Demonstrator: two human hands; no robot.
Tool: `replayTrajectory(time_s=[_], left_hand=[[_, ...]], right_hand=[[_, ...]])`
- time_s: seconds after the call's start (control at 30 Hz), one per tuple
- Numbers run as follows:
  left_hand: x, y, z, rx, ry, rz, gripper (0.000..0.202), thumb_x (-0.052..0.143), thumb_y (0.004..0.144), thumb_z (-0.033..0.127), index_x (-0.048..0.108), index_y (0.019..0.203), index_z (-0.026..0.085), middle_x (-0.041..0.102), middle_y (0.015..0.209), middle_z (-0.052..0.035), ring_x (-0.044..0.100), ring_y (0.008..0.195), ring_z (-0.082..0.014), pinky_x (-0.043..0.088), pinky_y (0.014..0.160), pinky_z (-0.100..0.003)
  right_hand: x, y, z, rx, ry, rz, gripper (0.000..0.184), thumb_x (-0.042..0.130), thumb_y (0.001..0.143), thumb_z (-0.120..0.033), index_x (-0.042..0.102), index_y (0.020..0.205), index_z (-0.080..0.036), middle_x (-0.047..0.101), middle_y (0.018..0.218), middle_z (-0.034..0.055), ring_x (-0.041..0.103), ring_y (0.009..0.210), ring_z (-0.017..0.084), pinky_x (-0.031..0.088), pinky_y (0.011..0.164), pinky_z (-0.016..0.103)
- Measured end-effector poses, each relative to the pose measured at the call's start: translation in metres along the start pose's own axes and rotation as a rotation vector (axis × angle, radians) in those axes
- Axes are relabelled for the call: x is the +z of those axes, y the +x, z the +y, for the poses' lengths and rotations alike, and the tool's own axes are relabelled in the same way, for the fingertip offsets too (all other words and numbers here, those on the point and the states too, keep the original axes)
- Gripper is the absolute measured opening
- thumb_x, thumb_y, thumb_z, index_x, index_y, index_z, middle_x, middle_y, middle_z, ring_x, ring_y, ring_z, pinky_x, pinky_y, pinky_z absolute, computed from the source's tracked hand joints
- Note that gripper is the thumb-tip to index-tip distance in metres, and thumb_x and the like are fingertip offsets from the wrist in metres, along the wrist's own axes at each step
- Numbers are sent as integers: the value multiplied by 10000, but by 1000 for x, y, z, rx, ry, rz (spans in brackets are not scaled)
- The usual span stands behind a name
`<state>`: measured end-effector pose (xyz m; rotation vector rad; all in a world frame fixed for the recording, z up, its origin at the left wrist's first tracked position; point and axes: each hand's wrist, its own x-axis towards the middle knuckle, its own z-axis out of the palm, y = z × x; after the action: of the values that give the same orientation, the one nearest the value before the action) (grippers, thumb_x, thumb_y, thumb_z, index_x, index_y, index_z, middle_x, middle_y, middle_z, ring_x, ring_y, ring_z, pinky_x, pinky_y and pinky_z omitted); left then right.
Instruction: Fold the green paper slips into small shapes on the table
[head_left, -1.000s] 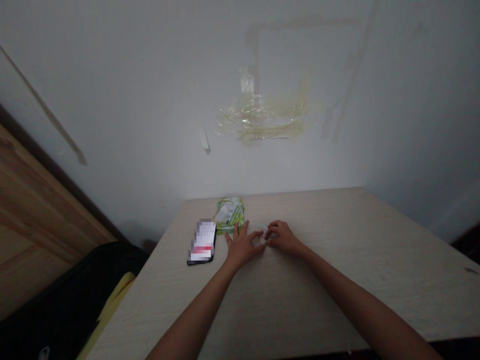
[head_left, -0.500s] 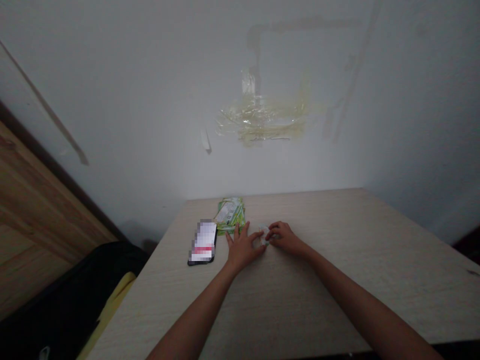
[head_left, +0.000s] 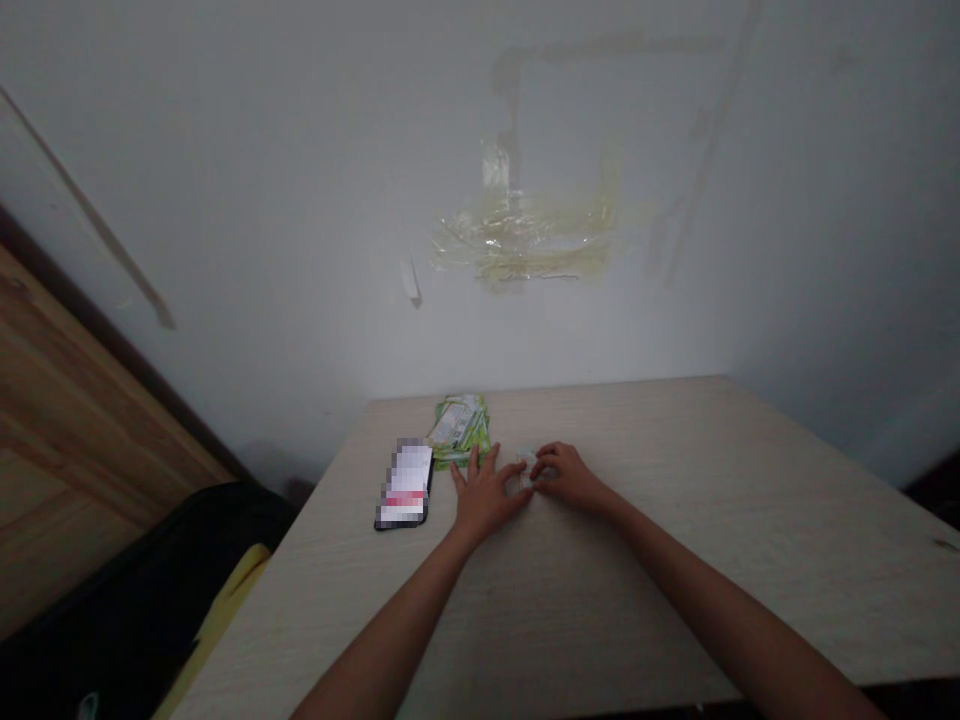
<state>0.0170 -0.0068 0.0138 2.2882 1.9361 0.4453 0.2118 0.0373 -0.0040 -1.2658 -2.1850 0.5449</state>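
Note:
My left hand (head_left: pixel 484 492) lies on the pale table (head_left: pixel 675 560) with its fingers spread, the thumb touching a small pale folded piece (head_left: pixel 526 471). My right hand (head_left: pixel 570 475) has its fingers curled and pinched on that same piece from the right. What the piece is cannot be made out. Just beyond my left fingertips lies a stack of green and white packets (head_left: pixel 459 428).
A dark phone (head_left: pixel 405 484) lies face up left of my left hand. The table's far edge meets a white wall with old tape marks (head_left: pixel 525 240). A black and yellow bag (head_left: pixel 150 600) sits below the table's left edge, beside a wooden panel (head_left: pixel 67 440).
Both hands stay in nearly the same spot; only slight finger shifts around the small piece.

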Motion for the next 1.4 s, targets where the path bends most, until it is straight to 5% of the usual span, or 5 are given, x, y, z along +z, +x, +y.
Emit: replayTrajectory(time_s=[0.5, 0.77, 1.0, 1.4], left_hand=[[0, 2, 3, -20, -15, -25, 509, 540, 760, 659, 549, 1242, 496, 254, 1565, 14, 112, 1439, -399, 31, 1024, -771], [-2, -3, 5, -10, -6, 3, 494, 596, 768, 569, 536, 1254, 507, 297, 1545, 22, 111, 1439, -379, 12, 1040, -754], [1, -2, 2, -21, -18, 35, 481, 590, 787, 515, 525, 1263, 491, 321, 1532, 7, 145, 1434, -358, 42, 1041, -756], [-6, -3, 5, -36, -81, 78, 395, 589, 814, 447, 590, 1209, 424, 402, 1481, 5, 215, 1409, -322, 90, 1083, -703]], right_hand=[[3, 2, 0, 39, -32, -1, 178, 711, 718, -198, 748, 887, -239, 564, 1138, 85, 472, 1142, 252, 351, 1027, 398], [-4, -4, 3, -58, 47, 48, 235, 582, 782, -110, 716, 954, -199, 614, 1122, 91, 520, 1125, 217, 381, 1023, 387], [-2, -9, 9, -154, 61, 117, 254, 590, 829, -211, 677, 1067, -198, 607, 1231, 107, 494, 1208, 227, 366, 1069, 448], [-10, -13, 3, -130, 25, 28, 303, 577, 852, -243, 623, 1147, -192, 582, 1278, 102, 399, 1320, 235, 316, 1115, 453]])
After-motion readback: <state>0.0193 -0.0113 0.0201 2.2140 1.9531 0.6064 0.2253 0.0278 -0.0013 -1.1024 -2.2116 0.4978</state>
